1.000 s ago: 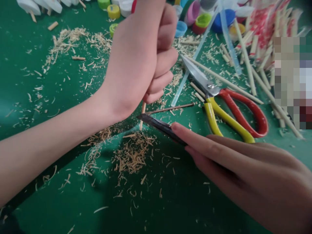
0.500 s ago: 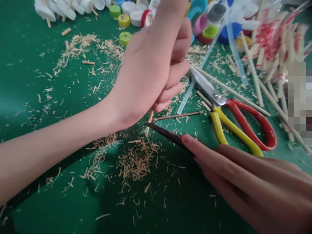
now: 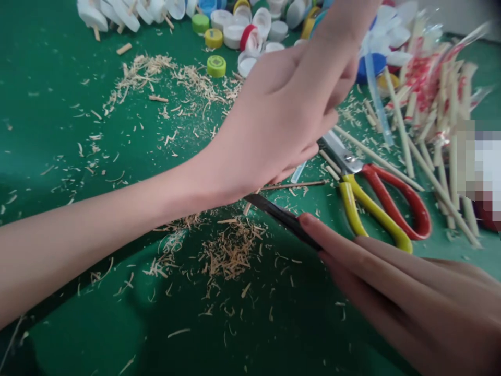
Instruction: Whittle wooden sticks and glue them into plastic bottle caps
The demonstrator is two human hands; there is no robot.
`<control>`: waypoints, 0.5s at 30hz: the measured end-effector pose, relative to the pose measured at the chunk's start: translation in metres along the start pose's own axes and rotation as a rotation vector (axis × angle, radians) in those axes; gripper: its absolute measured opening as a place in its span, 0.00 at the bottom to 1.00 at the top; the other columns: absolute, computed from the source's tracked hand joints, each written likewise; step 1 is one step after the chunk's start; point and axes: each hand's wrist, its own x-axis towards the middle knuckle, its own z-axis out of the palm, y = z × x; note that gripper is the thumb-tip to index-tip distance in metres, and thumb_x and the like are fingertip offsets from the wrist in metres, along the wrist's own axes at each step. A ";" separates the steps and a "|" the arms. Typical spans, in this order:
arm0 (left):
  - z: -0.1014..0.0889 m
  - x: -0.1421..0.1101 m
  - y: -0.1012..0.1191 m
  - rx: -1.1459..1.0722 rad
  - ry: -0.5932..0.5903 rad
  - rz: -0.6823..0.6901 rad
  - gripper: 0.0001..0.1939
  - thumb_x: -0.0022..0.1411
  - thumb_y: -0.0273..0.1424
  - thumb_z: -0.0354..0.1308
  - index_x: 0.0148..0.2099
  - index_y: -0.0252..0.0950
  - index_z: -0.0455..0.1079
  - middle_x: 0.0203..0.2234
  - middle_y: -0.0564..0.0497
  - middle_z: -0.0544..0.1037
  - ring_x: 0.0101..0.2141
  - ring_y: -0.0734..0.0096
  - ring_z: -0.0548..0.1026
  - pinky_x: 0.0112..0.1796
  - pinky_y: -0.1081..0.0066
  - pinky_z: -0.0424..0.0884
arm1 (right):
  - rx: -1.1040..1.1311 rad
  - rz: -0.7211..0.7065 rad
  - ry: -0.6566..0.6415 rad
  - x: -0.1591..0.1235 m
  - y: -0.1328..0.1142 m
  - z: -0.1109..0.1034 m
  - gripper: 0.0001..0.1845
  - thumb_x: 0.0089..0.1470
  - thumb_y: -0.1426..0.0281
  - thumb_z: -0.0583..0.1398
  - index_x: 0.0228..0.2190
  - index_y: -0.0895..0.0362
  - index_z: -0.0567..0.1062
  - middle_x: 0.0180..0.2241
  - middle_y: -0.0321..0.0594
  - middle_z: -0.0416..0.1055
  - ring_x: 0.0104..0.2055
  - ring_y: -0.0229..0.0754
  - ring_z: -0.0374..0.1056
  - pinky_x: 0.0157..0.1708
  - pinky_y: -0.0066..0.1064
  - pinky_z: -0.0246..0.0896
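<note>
My left hand (image 3: 277,115) is closed around a thin wooden stick (image 3: 247,208), whose lower tip pokes out beneath the palm. Most of that stick is hidden by the hand. In my right hand (image 3: 391,287) is a dark craft knife (image 3: 287,221), with the index finger stretched along its back. Its blade lies against or just beside the stick's lower end; the exact contact is hidden. Below them is a heap of wood shavings (image 3: 230,248) on the green tabletop (image 3: 117,324). A thin brown rod (image 3: 297,184) lies just behind the blade.
Scissors (image 3: 352,164) with red and yellow handles lie right of my left hand. Farther right are wooden sticks (image 3: 442,188), some in plastic wrapping, and a translucent glue stick (image 3: 378,99). Colored bottle caps (image 3: 216,66) crowd the back; white discs on sticks (image 3: 125,14) stand back left.
My left hand has moved right and rolled over, so less of the stick's tip shows. The knife stays close to the stick. The camera view has shifted somewhat.
</note>
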 end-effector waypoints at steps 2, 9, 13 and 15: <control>-0.007 0.010 0.005 -0.026 0.045 -0.102 0.31 0.67 0.47 0.29 0.26 0.33 0.62 0.18 0.58 0.50 0.15 0.89 0.68 0.19 0.88 0.49 | 0.037 0.002 0.001 0.002 -0.002 0.000 0.30 0.65 0.70 0.48 0.66 0.50 0.50 0.27 0.31 0.71 0.17 0.35 0.60 0.15 0.31 0.55; -0.021 0.033 0.014 0.133 0.074 -0.196 0.46 0.56 0.43 0.07 0.30 0.26 0.66 0.24 0.57 0.54 0.24 0.85 0.77 0.21 0.86 0.51 | 0.040 -0.021 -0.001 -0.004 -0.010 0.004 0.27 0.66 0.68 0.48 0.65 0.53 0.55 0.23 0.30 0.67 0.16 0.33 0.58 0.17 0.29 0.55; -0.018 0.016 0.008 0.261 0.109 -0.222 0.50 0.46 0.38 0.00 0.29 0.23 0.65 0.27 0.56 0.53 0.25 0.87 0.77 0.22 0.84 0.49 | -0.006 -0.040 0.022 -0.015 -0.009 0.013 0.30 0.65 0.69 0.48 0.66 0.54 0.52 0.24 0.32 0.68 0.15 0.33 0.56 0.15 0.31 0.52; -0.018 0.006 0.001 0.318 0.127 -0.241 0.51 0.41 0.35 -0.03 0.29 0.22 0.64 0.27 0.56 0.52 0.24 0.89 0.76 0.22 0.84 0.49 | 0.022 -0.036 0.026 -0.015 -0.007 0.014 0.30 0.65 0.70 0.48 0.66 0.53 0.52 0.26 0.32 0.69 0.15 0.33 0.57 0.15 0.31 0.52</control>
